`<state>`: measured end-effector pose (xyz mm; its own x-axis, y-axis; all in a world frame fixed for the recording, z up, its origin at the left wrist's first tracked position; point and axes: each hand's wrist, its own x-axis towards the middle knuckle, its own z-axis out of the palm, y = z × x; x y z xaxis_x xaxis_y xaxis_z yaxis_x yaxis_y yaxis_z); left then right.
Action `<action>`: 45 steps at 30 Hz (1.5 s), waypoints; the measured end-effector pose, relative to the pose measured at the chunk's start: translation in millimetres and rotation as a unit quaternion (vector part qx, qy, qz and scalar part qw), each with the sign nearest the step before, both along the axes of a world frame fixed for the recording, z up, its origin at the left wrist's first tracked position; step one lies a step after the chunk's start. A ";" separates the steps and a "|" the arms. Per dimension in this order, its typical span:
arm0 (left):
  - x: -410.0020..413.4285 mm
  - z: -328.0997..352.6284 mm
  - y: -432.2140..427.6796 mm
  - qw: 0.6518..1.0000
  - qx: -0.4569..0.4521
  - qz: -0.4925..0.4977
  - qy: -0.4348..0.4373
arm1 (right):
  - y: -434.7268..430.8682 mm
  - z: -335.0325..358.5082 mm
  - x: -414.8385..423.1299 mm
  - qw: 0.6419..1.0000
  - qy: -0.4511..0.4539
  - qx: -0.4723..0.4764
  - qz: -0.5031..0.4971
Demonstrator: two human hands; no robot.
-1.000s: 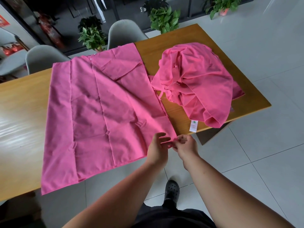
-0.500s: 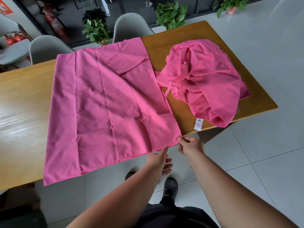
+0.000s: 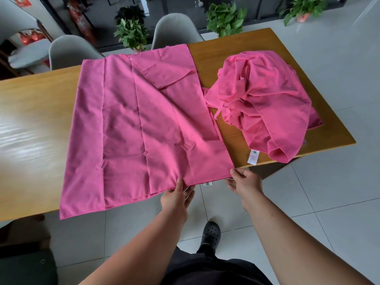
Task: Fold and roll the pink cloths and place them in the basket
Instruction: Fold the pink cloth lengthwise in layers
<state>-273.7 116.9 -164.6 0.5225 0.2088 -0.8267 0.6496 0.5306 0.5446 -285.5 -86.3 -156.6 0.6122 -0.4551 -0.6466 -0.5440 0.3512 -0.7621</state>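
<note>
Now: near hem gripped in both hands, first fold to come

Grey tiled floor (image 3: pixel 339 58) all round. Wooden tabletop (image 3: pixel 30 120) is glossy, likely slick under fabric. Spread pink cloth (image 3: pixel 139 124) covers its middle, creased, near hem hanging off the edge, far right corner turned over. Heap of pink cloths (image 3: pixel 265 103) lies just right of it, unfolded. Two grey chairs (image 3: pixel 70 50) and potted plants (image 3: pixel 131 31) stand behind. Left hand (image 3: pixel 176 197) pinches the hem, thumb on top; right hand (image 3: pixel 244 183) grips the near right corner; hands apart. Judgement: lift evenly, keep the hem taut, carry it to the far edge, match corners, smooth creases first. Basket not in view
</note>
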 end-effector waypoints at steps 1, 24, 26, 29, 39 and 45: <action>0.7 -0.2 1.2 1.000 0.003 0.005 -0.015 | 1.7 0.5 1.4 1.000 -0.006 0.002 0.002; -6.3 -3.9 52.4 0.995 -0.005 0.100 0.004 | 28.5 -7.7 -0.4 0.984 -0.005 0.150 -0.096; -4.7 -2.0 65.6 0.991 0.009 0.131 0.002 | 29.6 -6.2 0.6 0.981 -0.013 0.153 -0.116; -1.7 -0.3 83.7 0.990 0.025 0.139 -0.002 | 34.9 -5.2 3.6 0.977 0.007 0.177 -0.118; 2.1 9.5 110.1 0.988 0.004 0.115 -0.107 | 49.4 9.6 13.4 0.993 -0.047 0.060 -0.094; -15.8 -4.2 108.9 0.998 0.020 0.051 0.023 | 37.5 -5.0 0.7 0.992 0.108 0.053 -0.024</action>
<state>-289.6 225.8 -168.8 0.4592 0.2916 -0.8391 0.6181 0.5735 0.5376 -284.8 -48.8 -161.6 0.4330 -0.4031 -0.8062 -0.6718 0.4520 -0.5868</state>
